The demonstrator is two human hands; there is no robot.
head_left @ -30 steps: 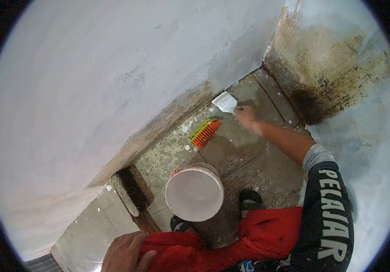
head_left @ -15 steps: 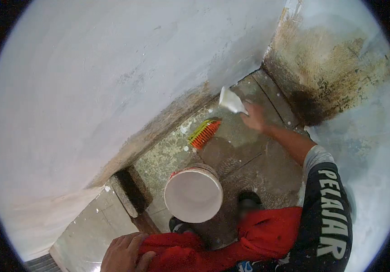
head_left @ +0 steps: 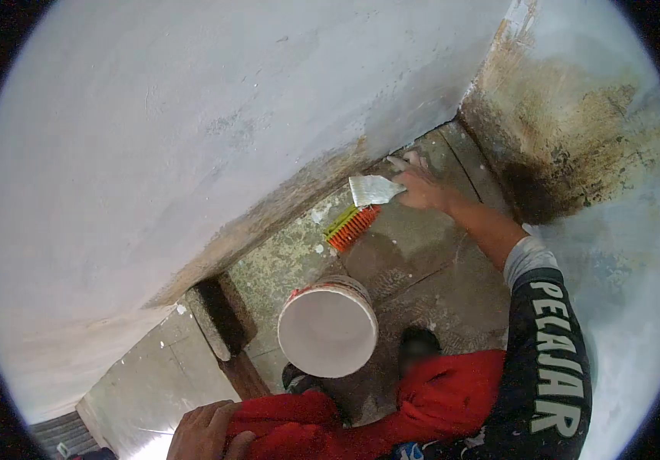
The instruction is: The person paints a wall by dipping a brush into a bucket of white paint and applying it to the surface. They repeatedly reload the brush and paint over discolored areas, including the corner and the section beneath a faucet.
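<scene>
My right hand is closed round the handle of a flat paintbrush coated in white. Its wide end points left, close to the foot of the long wall. Just below the brush, a scrub brush with orange bristles and a yellow-green back lies on the floor; the paintbrush's lower edge overlaps it in this view. My left hand lies over my red-trousered knee, fingers stretched out and holding nothing.
A white bucket stands on the floor between my feet and the wall. Left of it is a rough block near a brownish strip. The right wall carries dark stains near the corner.
My right hand has moved slightly left with the paintbrush, which has turned from slanting up-left to nearly level. My left hand stays on the knee; the view has shifted a little.
</scene>
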